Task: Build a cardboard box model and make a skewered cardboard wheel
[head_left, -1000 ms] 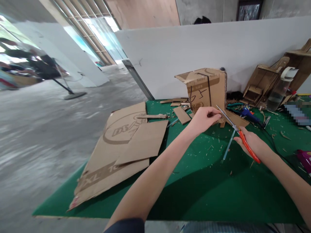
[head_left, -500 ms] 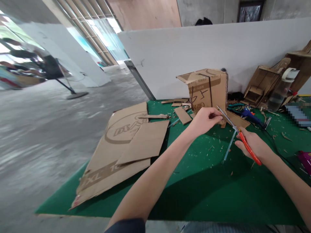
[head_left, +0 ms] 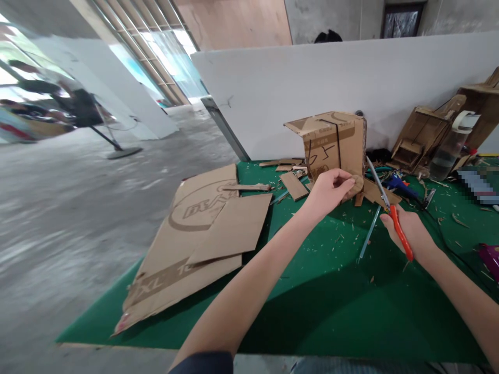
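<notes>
My left hand (head_left: 328,191) pinches a small rounded piece of cardboard (head_left: 355,188) in front of a cardboard box (head_left: 323,148) with black marks on it. To its right, my right hand (head_left: 407,228) is closed on red-handled scissors (head_left: 400,231), whose blades point up and to the left, apart from the small piece. Under the hands, a clear bluish stick (head_left: 369,234) lies on the green table (head_left: 331,311).
Large flat cardboard sheets (head_left: 198,208) cover the table's left part. Cardboard scraps (head_left: 293,186) lie by the box. At the right are a clear bottle (head_left: 452,145), a blue tool (head_left: 401,185) with a cable, cardboard structures (head_left: 419,130) and a purple packet (head_left: 490,258). A white panel (head_left: 312,88) stands behind.
The scissors in my right hand have moved right, away from the small cardboard piece, and their blades point more steeply upward. My left hand has turned the piece so more of its face shows.
</notes>
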The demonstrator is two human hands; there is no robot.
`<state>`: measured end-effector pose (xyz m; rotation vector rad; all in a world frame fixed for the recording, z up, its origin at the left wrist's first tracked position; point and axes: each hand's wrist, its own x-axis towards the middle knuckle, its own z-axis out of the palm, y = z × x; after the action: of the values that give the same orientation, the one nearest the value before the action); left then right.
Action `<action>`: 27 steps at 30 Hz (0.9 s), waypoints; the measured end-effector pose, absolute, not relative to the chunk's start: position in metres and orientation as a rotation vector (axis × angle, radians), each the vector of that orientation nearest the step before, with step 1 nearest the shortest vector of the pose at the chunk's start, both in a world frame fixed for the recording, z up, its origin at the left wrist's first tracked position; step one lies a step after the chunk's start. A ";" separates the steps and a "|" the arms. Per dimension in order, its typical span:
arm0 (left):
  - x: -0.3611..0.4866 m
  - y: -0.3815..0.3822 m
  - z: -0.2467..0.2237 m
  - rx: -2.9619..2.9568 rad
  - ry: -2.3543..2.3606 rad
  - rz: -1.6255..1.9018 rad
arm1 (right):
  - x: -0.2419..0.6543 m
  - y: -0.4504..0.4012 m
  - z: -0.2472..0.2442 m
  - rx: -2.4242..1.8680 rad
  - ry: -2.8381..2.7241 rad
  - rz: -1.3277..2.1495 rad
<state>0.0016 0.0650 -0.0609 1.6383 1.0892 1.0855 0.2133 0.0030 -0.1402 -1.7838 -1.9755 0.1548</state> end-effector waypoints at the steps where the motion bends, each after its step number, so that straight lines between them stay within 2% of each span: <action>1: 0.003 0.065 -0.062 1.535 1.056 1.109 | 0.215 0.004 -0.142 -1.758 -1.930 0.206; 5: 0.010 0.059 -0.063 1.241 0.908 1.130 | 0.221 0.006 -0.147 -1.683 -1.765 0.333; 11: 0.016 0.055 -0.063 1.220 0.904 1.039 | 0.216 0.000 -0.136 -1.539 -1.774 0.432; 27: 0.026 0.055 -0.079 0.956 0.864 1.071 | 0.212 0.003 -0.147 -1.468 -1.829 0.429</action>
<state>0.0263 0.0552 -0.0786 0.9555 0.8635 1.0705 0.2119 0.0033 -0.1471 -1.4681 -1.8287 0.4292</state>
